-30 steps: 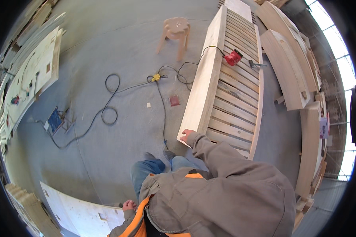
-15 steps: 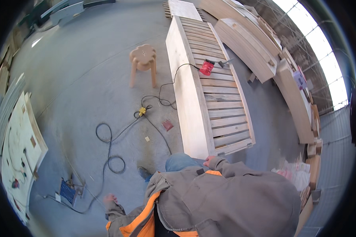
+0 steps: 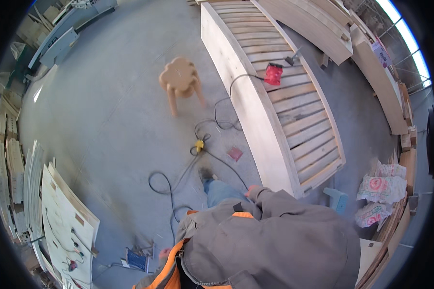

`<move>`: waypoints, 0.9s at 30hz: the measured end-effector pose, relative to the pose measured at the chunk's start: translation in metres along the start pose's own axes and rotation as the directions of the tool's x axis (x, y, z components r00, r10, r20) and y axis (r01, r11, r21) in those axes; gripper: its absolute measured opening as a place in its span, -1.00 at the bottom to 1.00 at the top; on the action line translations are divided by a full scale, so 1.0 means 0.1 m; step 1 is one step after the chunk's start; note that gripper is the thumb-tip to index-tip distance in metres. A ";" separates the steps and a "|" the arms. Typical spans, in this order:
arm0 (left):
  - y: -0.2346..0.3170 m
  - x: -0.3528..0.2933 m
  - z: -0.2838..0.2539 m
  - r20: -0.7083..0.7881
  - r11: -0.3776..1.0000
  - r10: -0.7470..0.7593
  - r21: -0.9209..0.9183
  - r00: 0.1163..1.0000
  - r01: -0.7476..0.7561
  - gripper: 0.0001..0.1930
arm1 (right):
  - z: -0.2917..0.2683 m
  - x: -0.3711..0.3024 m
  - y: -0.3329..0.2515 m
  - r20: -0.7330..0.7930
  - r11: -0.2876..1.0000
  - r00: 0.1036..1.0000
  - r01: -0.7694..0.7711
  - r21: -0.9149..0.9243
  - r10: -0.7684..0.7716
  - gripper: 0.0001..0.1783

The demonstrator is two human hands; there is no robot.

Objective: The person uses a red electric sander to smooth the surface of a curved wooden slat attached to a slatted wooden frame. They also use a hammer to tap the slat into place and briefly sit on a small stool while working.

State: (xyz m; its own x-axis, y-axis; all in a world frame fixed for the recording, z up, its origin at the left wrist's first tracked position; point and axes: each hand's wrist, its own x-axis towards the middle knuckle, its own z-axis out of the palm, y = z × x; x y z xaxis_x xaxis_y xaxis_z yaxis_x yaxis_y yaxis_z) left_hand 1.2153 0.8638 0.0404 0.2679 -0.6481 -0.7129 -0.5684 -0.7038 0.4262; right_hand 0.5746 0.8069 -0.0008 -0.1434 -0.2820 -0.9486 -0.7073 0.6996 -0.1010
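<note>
My left hand (image 3: 165, 253) hangs low at my side, mostly behind my jacket sleeve, its fingers blurred. My right hand (image 3: 251, 191) is in front of me by the near end of a long slatted wooden frame (image 3: 267, 139); its fingers are too small to make out, and I see no object in it. On the slats lie a red power sander (image 3: 273, 74) and a dark-headed tool (image 3: 290, 60). The sander's black cord runs over the side to a yellow connector (image 3: 199, 145) on the floor. A flower-topped wooden stool (image 3: 180, 75) stands left of the frame.
Black cable (image 3: 170, 192) loops across the floor near my foot. A reddish square (image 3: 235, 153) lies beside the frame. Left are leaning boards (image 3: 62, 216) and a blue item (image 3: 136, 260). Right are a blue step stool (image 3: 336, 201), white sacks (image 3: 381, 189) and stacked panels (image 3: 378, 82).
My view has swung left and down, so the frame, sander and stool sit farther right in it. My foot has stepped forward. My left hand is now closer to my jacket.
</note>
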 end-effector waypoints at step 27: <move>6.28 4.95 -1.35 0.282 0.998 0.053 0.001 0.958 -0.056 -0.68 | -2.16 -0.13 -2.77 -0.247 0.790 0.909 -0.129 0.600 0.336 -0.41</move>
State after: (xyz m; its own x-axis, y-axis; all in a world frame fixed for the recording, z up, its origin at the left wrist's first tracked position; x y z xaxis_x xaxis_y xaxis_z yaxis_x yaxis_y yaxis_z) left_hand 1.0959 0.0618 0.0297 0.0067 -0.5763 -0.8172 -0.5837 -0.6659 0.4647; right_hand 0.6225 0.4749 0.1041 -0.5388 -0.1832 -0.8223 -0.1251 0.9826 -0.1369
